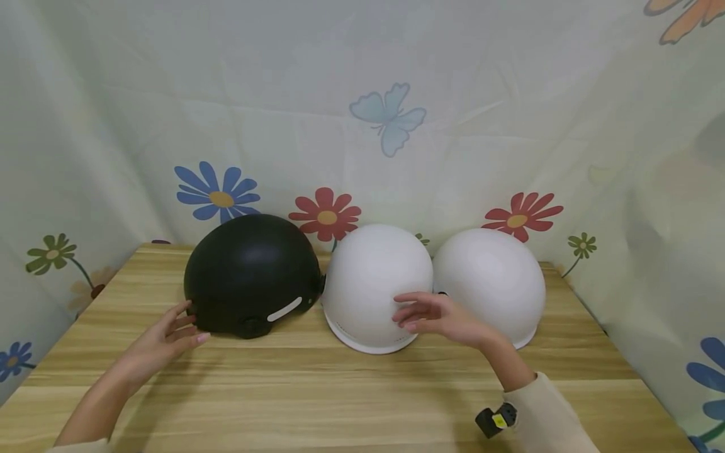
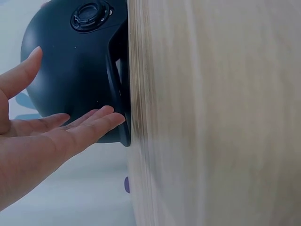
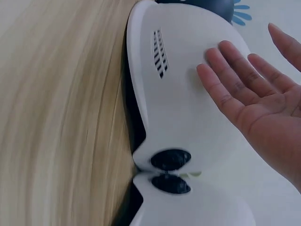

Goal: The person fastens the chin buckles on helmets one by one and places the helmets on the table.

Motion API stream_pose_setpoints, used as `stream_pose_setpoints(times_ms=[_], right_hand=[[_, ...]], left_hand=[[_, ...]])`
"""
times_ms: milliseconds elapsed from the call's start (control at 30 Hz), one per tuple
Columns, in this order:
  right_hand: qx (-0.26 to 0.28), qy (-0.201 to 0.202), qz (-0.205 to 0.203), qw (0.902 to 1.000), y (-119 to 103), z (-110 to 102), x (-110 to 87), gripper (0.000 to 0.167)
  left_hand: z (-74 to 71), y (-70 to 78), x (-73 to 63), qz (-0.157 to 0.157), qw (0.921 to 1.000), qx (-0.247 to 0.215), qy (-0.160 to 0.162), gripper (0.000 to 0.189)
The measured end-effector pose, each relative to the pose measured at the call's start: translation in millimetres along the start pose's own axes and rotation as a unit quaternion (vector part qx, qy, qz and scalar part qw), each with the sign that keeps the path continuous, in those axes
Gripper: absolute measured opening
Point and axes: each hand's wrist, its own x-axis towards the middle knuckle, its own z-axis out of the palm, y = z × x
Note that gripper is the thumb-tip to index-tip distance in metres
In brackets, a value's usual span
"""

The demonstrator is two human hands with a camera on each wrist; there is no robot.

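Note:
Three helmets stand in a row on a wooden table, domes up. The black helmet (image 1: 252,270) is at the left, with a pale strip low on its side and a round knob (image 2: 89,15) in the left wrist view. Beside it is a white helmet (image 1: 376,277), then a second white helmet (image 1: 493,277). My left hand (image 1: 161,346) is at the left end of the black helmet, fingers extended, fingertips right at its lower edge. My right hand (image 1: 438,318) hovers before the middle white helmet, fingers loosely extended, holding nothing; in the right wrist view its fingertips overlap the white shell.
The wood-grain table (image 1: 294,402) stretches toward me in front of the helmets. Behind and at both sides hangs a pale curtain (image 1: 272,113) printed with flowers and a butterfly. A small black device (image 1: 495,420) sits at my right sleeve.

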Motion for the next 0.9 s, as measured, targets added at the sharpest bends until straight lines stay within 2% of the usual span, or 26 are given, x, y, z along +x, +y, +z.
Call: stream_pose_setpoints(times_ms=[200, 400, 700, 900], right_hand=[[-0.057, 0.049, 0.033, 0.9966, 3, -21, -19.4, 0.049], [-0.116, 0.082, 0.04, 0.989, 6, -38, -37.6, 0.046], [-0.165, 0.138, 0.055, 0.975, -1, -55, -65.3, 0.045], [-0.189, 0.169, 0.059, 0.9655, -6, -64, -75.2, 0.047]], left_hand=[[0.0, 1.4, -1.7, 0.013, 0.9999, 0.011, 0.0, 0.082], [0.5, 1.7, -3.1, 0.012, 0.9997, 0.018, -0.003, 0.079], [4.1, 8.1, -5.3, 0.014, 0.9997, 0.017, -0.005, 0.072], [6.3, 15.2, -6.0, 0.04, 0.9976, 0.051, 0.022, 0.066]])
